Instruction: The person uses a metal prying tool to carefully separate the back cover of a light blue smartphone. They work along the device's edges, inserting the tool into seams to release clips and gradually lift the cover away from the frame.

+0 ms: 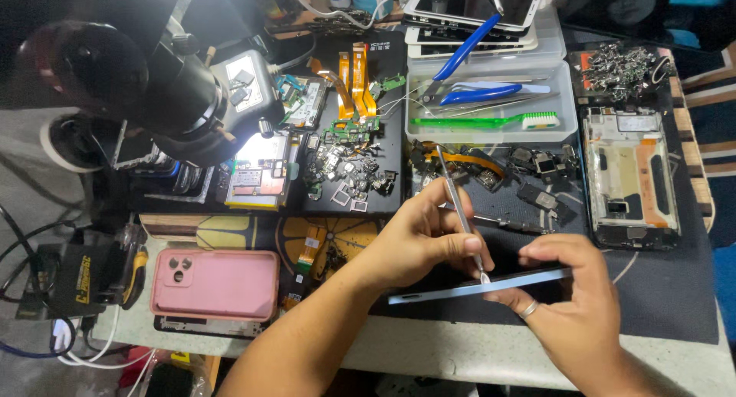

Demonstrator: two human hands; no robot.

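Observation:
My right hand [571, 293] grips a thin light-blue phone [452, 291], held on edge above the front of the dark work mat [675, 289]. A ring shows on one finger. My left hand [425, 236] pinches a slim metal pry tool [458, 201] like a pen. Its tip touches the phone's upper edge, right beside my right thumb. Both forearms come in from the bottom of the view.
A black microscope [153, 82] looms at upper left over a lit circuit board [257, 174]. A pink phone case [215, 283] lies front left. Small parts [345, 167], orange flex cables [356, 79], a clear tray [563, 132] with tweezers and a green toothbrush [483, 121], and an opened phone frame [632, 178] crowd the back.

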